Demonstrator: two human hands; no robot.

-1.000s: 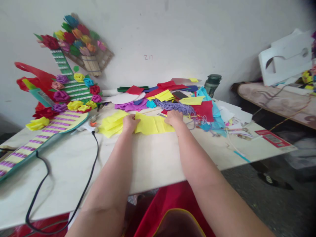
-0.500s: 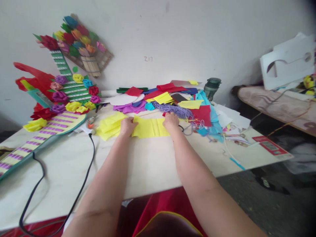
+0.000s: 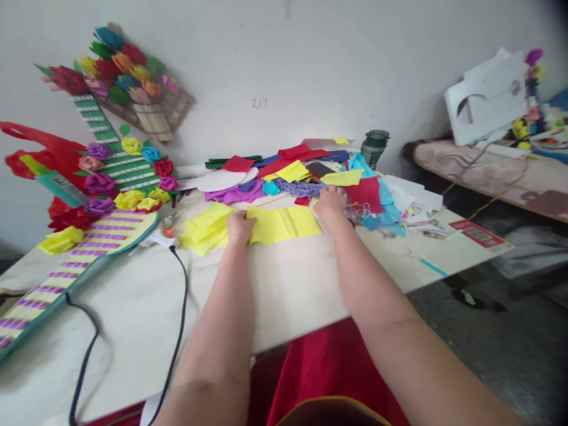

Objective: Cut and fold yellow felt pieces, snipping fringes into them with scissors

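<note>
Yellow paper [image 3: 287, 224] seems light, soft, best held by its ends: left hand [image 3: 241, 227] pinches one, right hand [image 3: 332, 205] I can't tell.

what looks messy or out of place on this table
The purple yarn lies in a loose, tangled heap by the right hand, and white paper pieces are strewn untidily farther right.

Room for passing is left over the bare tabletop [image 3: 293, 290] at lower centre, between the forearms [image 3: 228, 307], up to the yellow sheet [image 3: 284, 225]. At lower left, the surface is crossed by the black cable [image 3: 186, 290]. Across upper centre, passage is blocked by heaped coloured sheets [image 3: 366, 194], purple yarn [image 3: 299, 188] and the green bottle [image 3: 375, 148]; at left, by the striped board [image 3: 106, 236].
</note>
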